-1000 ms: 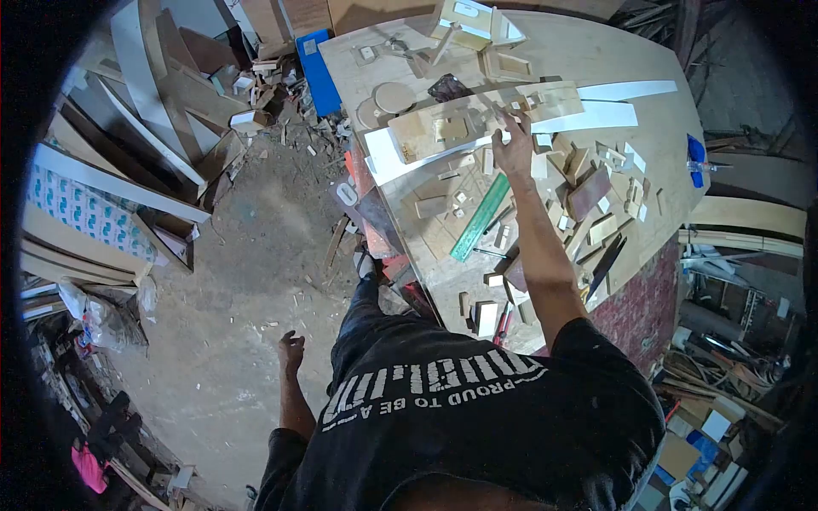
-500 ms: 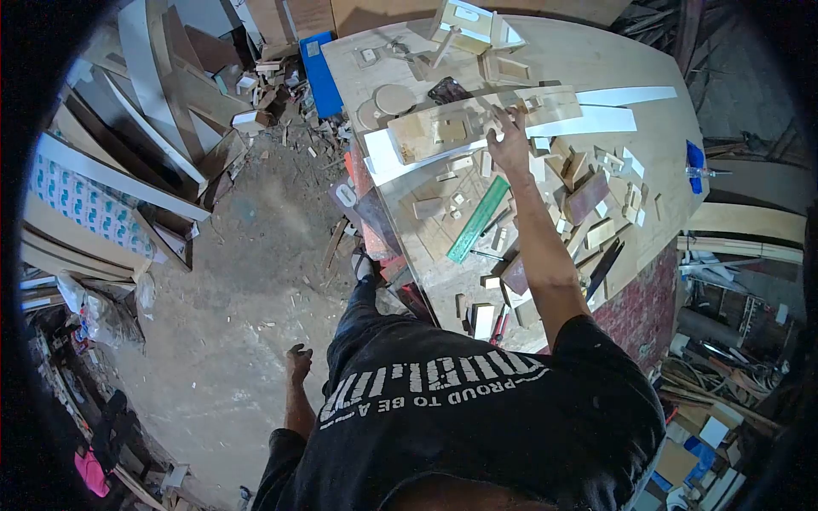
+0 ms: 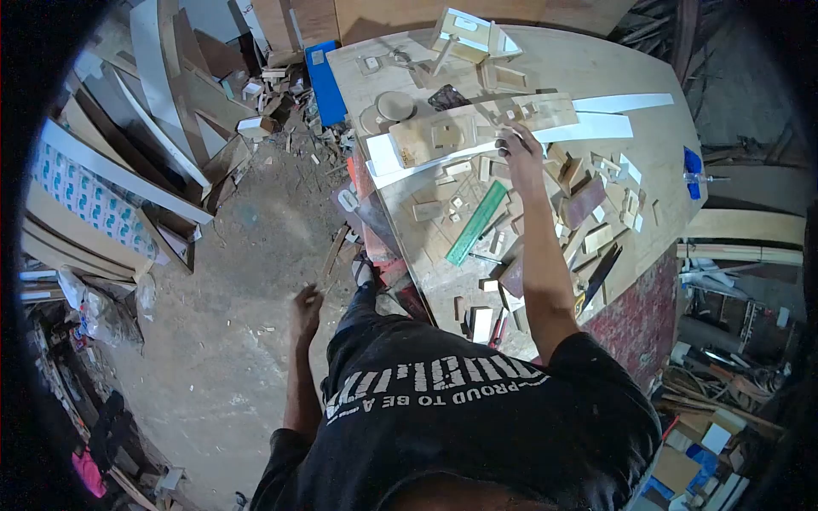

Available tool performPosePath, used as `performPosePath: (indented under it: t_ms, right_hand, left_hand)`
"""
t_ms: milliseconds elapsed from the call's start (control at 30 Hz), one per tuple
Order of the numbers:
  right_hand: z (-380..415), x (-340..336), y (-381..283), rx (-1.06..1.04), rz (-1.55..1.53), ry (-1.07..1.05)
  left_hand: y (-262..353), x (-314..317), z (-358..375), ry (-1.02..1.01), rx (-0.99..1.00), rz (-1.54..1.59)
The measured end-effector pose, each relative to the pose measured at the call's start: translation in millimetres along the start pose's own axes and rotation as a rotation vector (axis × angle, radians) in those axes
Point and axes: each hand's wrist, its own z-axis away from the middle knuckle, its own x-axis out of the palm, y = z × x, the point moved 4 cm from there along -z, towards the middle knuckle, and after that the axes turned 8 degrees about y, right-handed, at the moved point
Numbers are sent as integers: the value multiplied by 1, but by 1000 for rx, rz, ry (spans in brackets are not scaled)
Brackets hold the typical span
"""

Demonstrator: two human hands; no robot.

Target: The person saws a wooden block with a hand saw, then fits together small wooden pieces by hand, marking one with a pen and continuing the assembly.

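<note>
My right hand is over the near edge of a pale curved wooden board, its fingers curled in. What its fingertips hold, if anything, is too small to make out. Small wood blocks and a shallow rectangular wood piece rest on the board. White curved strips extend from its right end. A green ruler-like strip lies nearer me on the workbench. My left hand hangs over the floor beside my leg, fingers loosely apart and holding nothing.
Offcuts and a brown block clutter the bench right of the green strip. A dark phone-like object and round discs lie behind the board. Curved panels lean at left. Debris covers the floor near the bench.
My right hand has drawn back slightly toward me and right, its fingers curling from a more spread pose. My left hand has risen forward. The view has shifted slightly.
</note>
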Motion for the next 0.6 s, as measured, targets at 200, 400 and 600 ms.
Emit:
performPosePath:
  t_ms: [200, 400, 600]
  right_hand:
    - [112, 6, -53, 39, -425, -103]
    - [196, -11, -76, 63, -649, -110]
    - [255, -35, -77, 133, -707, -3]
  left_hand:
    - [242, 76, 33, -235, 393, 435]
    - [345, 105, 110, -395, 681, 670]
    - [343, 133, 169, -668, 581, 671]
